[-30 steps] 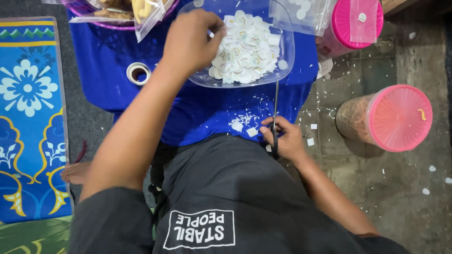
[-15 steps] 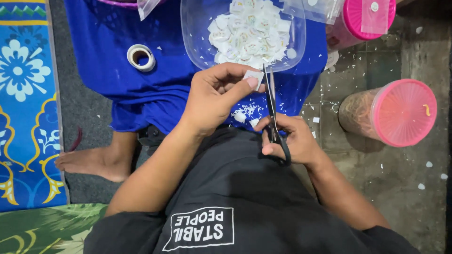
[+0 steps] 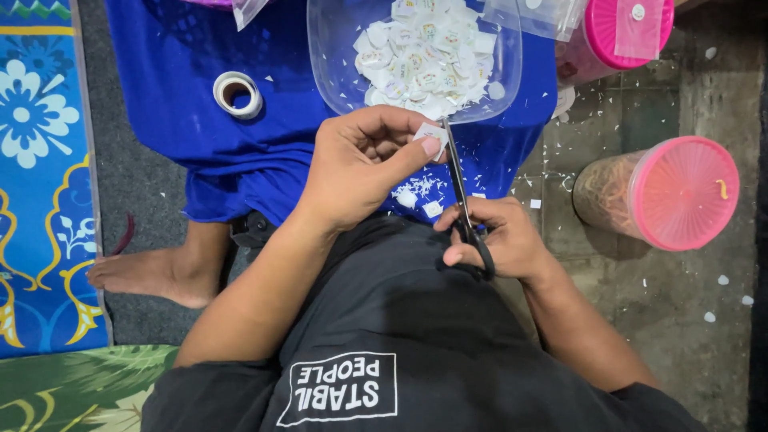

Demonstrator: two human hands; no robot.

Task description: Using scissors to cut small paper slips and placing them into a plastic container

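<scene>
My left hand (image 3: 360, 164) pinches a small white paper piece (image 3: 430, 133) between thumb and fingers, just below a clear plastic bowl (image 3: 336, 48) full of cut paper pieces. My right hand (image 3: 496, 240) grips black scissors (image 3: 460, 192); the blades point up and meet the paper piece at its right edge. Both hands hover over my lap, above a blue cloth (image 3: 200, 136) sprinkled with white scraps.
A roll of tape (image 3: 238, 94) lies on the blue cloth. A pink-lidded jar (image 3: 664, 192) lies on its side at the right, another pink-lidded container (image 3: 616, 36) at the top right. My bare foot (image 3: 148, 276) rests beside a patterned mat (image 3: 40, 176).
My left hand left the bowl with a paper piece and came down to the scissors. My right hand raised the scissors to the piece.
</scene>
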